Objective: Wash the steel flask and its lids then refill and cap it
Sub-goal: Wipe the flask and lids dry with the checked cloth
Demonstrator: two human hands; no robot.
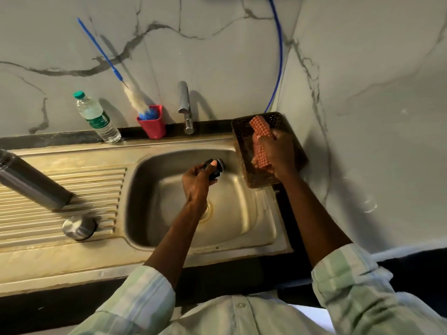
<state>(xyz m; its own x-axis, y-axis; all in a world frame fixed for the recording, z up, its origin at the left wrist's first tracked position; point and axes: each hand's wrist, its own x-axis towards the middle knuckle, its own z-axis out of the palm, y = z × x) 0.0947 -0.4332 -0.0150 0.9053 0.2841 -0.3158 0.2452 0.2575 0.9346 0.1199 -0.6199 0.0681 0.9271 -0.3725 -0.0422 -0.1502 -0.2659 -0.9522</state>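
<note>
The steel flask (31,180) lies on its side on the ribbed drainboard at the left, its open end out of frame. A round steel lid (79,227) rests on the drainboard in front of it. Over the sink basin (169,228) my left hand (197,181) grips a small black inner lid (216,168) with a steel rim. My right hand (278,155) holds a red checkered scrub cloth (260,131) above a brown perforated basket (273,119) at the sink's right rim.
A steel tap (185,105) stands behind the basin, no water running. A plastic water bottle (96,117) with a green cap and a red cup (152,124) holding a blue-handled bottle brush sit on the back ledge. A blue hose (280,54) hangs on the marble wall.
</note>
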